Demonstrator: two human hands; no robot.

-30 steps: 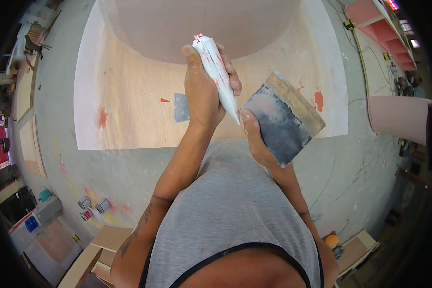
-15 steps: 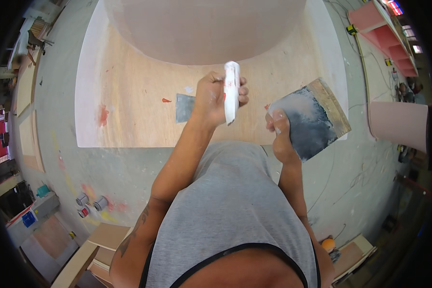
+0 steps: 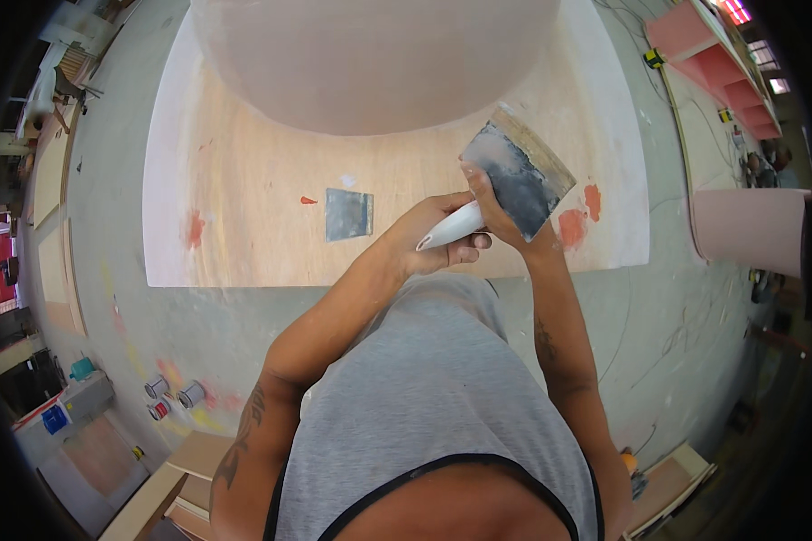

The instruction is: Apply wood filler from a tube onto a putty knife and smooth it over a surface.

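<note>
My left hand is closed around a slim white tube with a tapered lower end. The tube slants up to the right, and its upper end meets my right hand. My right hand grips a flat grey-black putty spreader, thumb on its face and fingers mostly hidden behind. Pale residue smears the spreader, and a tan strip runs along its far edge. The two hands are touching or nearly so, above a plywood panel. A smaller grey spreader lies flat on that panel, left of my hands.
A large smooth pale curved form stands on the panel's far part. Red smears mark the wood at right. Several cans stand on the floor at lower left. A pink shelf unit and a pale pink curved piece are at right.
My right hand has brought the spreader up and left, over to my left hand. The white tube has gone from upright to slanting, its top now at my right hand.
</note>
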